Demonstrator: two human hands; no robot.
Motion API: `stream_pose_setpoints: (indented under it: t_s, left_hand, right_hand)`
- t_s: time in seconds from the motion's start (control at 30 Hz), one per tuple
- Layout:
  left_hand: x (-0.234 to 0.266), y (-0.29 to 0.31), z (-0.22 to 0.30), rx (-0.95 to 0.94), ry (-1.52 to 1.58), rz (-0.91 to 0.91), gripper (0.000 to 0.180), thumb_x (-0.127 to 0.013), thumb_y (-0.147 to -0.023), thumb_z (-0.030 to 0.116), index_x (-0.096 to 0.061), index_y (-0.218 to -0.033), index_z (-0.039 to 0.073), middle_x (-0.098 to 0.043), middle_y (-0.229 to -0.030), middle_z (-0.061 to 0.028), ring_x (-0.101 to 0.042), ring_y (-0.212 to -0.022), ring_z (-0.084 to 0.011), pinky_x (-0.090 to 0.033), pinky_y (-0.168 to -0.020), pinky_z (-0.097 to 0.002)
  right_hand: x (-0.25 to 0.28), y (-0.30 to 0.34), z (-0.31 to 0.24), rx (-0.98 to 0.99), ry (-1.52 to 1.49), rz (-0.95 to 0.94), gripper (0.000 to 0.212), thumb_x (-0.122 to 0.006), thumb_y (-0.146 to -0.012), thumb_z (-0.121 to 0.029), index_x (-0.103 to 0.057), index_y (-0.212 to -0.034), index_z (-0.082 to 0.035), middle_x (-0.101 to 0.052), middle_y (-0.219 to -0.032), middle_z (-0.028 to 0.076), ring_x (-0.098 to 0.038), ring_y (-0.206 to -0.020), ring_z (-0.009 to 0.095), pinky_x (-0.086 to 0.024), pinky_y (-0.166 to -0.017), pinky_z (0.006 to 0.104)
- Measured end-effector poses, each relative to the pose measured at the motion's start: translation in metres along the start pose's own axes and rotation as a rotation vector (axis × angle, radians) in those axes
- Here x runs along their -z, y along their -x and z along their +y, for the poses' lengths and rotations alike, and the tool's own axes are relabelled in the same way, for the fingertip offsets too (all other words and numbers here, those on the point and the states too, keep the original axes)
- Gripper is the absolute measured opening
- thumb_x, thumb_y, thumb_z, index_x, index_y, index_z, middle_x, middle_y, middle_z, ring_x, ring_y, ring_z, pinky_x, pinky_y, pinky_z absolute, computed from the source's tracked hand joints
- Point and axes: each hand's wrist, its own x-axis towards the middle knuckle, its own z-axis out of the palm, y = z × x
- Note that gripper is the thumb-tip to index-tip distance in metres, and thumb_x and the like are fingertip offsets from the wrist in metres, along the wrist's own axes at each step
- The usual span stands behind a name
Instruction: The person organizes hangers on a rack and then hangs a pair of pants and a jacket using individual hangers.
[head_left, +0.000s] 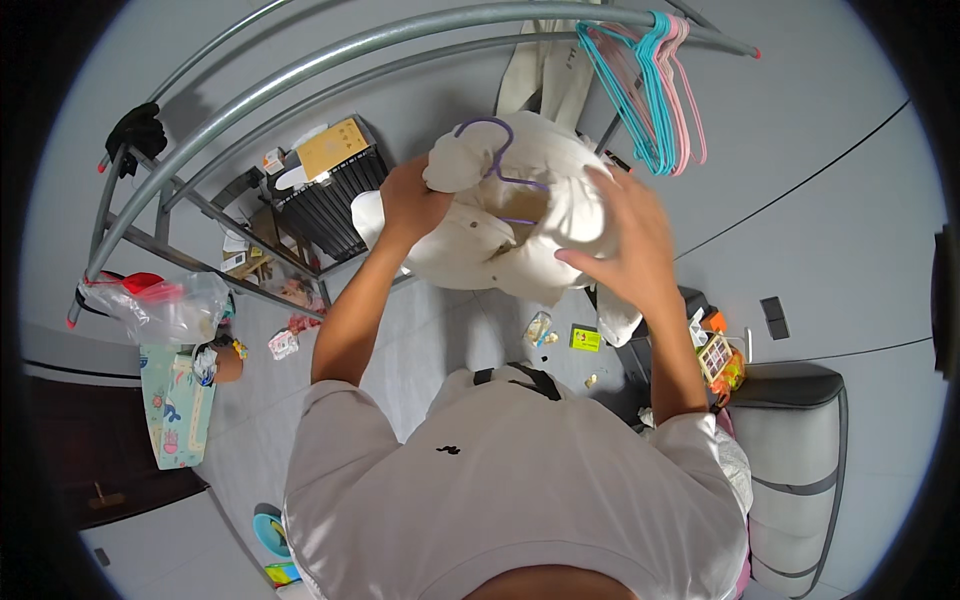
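Cream-white garment (500, 225) bunched up at chest height, just above centre frame, with a purple hanger (497, 160) partly worked into it: hook and one shoulder showing at 12 o'clock of the bundle, the rest buried in cloth. Left hand (412, 200) clenched on the fabric at the garment's 9 o'clock edge. Right hand (630, 245) spread over the 3 o'clock side, fingers pressing into the cloth, blurred. By the look of it, hanger threading about half done: garment neither straightened on the hanger nor hung. Grey clothes rail (400, 40) arching overhead at 12 o'clock, a bunch of blue and pink hangers (650, 90) on it at 1 o'clock, another pale garment (545, 70) beside them. Black crate (325, 195) with a cardboard box at 10 o'clock. Clear plastic bag (165, 305) at 9 o'clock. Small litter on the grey floor (440, 330) below.
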Motion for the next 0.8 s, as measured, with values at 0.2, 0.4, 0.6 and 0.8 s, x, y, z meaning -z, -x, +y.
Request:
stream_pose_setpoints:
  t_s: [0.2,0.4,0.6,0.8]
  left_hand:
    - [0.018,-0.013,0.013,-0.056,0.025,-0.184,0.033,-0.066,-0.076,0.023,-0.064,-0.107,0.012,-0.067,-0.091,-0.0145,-0.063,-0.09,-0.0354,-0.05,-0.074,-0.0386]
    - [0.048,-0.05,0.058,-0.589,-0.125,0.303,0.051,-0.062,-0.072,0.003,-0.058,-0.121,0.015,-0.062,-0.101,-0.006,-0.06,-0.095,-0.0313,-0.047,-0.082,-0.0418]
    - [0.058,-0.053,0.001,-0.155,-0.15,-0.064,0.031,-0.06,-0.074,0.013,-0.07,-0.103,0.009,-0.066,-0.084,-0.0151,-0.063,-0.083,-0.0345,-0.049,-0.078,-0.0424]
    - [0.049,-0.037,-0.023,0.082,0.205,-0.52,0.042,-0.049,-0.074,0.005,-0.066,-0.113,0.003,-0.068,-0.102,-0.0194,-0.066,-0.094,-0.0296,-0.049,-0.083,-0.0327]
  right_hand:
    - [-0.068,0.025,0.051,-0.296,-0.094,-0.097,0.042,-0.076,-0.074,-0.031,-0.061,-0.11,-0.018,-0.068,-0.077,0.013,-0.067,-0.075,0.035,-0.052,-0.065,0.0421]
    - [-0.031,-0.025,0.018,-0.465,-0.266,0.07,0.029,-0.078,-0.073,-0.024,-0.066,-0.093,-0.008,-0.069,-0.08,0.014,-0.068,-0.075,0.032,-0.051,-0.066,0.036]
    - [-0.031,-0.021,0.014,-0.519,-0.353,0.161,0.031,-0.079,-0.072,-0.023,-0.067,-0.097,-0.008,-0.07,-0.083,0.013,-0.068,-0.077,0.029,-0.05,-0.068,0.0335]
    - [-0.063,0.004,0.017,-0.645,-0.223,0.073,0.036,-0.08,-0.07,-0.025,-0.067,-0.1,-0.011,-0.071,-0.087,0.012,-0.068,-0.082,0.028,-0.05,-0.073,0.0334]
